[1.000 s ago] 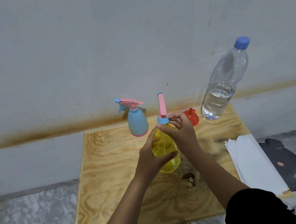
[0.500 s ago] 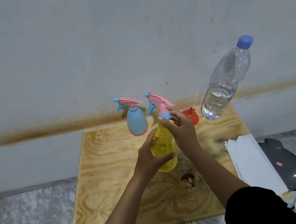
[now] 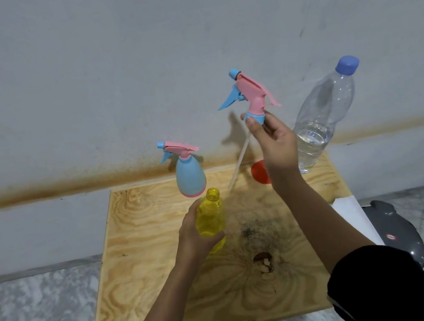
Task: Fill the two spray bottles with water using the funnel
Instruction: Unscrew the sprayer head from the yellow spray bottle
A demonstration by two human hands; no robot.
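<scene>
Plywood bench (image 3: 144,266) carrying everything; blue spray bottle (image 3: 189,176) standing at back, spray head on, not yet opened; left hand (image 3: 193,236) gripping yellow spray bottle (image 3: 212,215) upright, neck open, looking empty; right hand (image 3: 276,145) pinching removed spray head (image 3: 251,94) by collar, holding it high, dip tube (image 3: 238,163) hanging clear of neck; red funnel (image 3: 259,172) sitting behind right wrist, untouched; water bottle (image 3: 320,122) standing capped, far right; judging early stage: one bottle opened; funnel placing, pouring, second bottle all remaining.
</scene>
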